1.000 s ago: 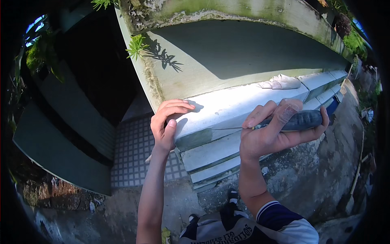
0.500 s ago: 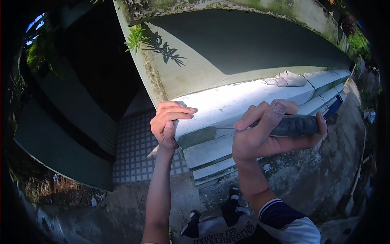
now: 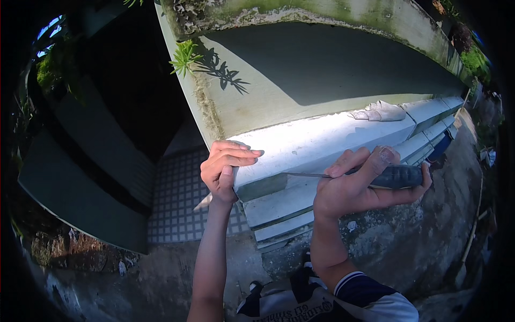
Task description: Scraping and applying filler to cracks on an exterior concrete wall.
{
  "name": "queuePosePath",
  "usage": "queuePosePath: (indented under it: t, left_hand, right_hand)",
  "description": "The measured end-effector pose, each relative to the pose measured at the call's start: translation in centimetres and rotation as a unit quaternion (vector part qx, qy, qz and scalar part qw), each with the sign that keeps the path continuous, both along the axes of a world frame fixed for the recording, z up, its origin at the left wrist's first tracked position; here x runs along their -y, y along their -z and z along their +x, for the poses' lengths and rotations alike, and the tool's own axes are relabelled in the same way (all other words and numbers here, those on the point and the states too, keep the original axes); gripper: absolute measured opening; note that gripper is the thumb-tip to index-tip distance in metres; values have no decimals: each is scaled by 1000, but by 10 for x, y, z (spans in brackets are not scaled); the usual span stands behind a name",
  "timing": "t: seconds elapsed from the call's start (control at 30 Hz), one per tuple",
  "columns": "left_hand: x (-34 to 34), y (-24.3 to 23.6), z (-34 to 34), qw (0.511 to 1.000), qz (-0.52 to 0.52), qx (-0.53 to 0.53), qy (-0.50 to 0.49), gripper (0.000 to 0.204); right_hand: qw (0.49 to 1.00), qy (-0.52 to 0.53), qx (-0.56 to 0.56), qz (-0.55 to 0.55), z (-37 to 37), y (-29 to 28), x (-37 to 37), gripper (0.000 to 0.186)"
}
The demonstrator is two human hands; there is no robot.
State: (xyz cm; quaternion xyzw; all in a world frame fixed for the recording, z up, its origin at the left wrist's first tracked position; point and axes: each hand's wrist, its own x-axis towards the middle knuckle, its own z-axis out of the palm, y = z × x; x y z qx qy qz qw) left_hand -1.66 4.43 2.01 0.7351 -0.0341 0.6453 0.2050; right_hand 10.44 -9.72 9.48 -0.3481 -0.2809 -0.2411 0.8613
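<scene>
White ledge; right hand grips dark-handled tool, long axis sideways, blade pointing left; left hand loosely cups ledge end.

White ledge: top open between left grip, at its left end, and pale crumpled cloth, farther right. Wall: bars passage behind ledge. Right grip, dark-handled tool: obstruct ledge front.

I see a long white ledge, its top bright in the sun, with steps below its front side. On this top, toward the right and near the back edge, lies one crumpled pale cloth.
</scene>
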Motion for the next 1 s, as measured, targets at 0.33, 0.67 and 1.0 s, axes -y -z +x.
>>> queuePosePath:
  t: [0.33,0.67,1.0]
  left_hand:
    - [-1,0,2,1000,1,8,1,45]
    - [7,-6,-1,999,-16,-18,-26,36]
    - [9,-3,-1,999,-26,-4,-37,39]
  right_hand:
    - [990,-47,-11,130,9,14,-1,61]
    - [895,-373,195,145,37,36,13,26]
    - [736,-565,346,139,77,18,1,41]
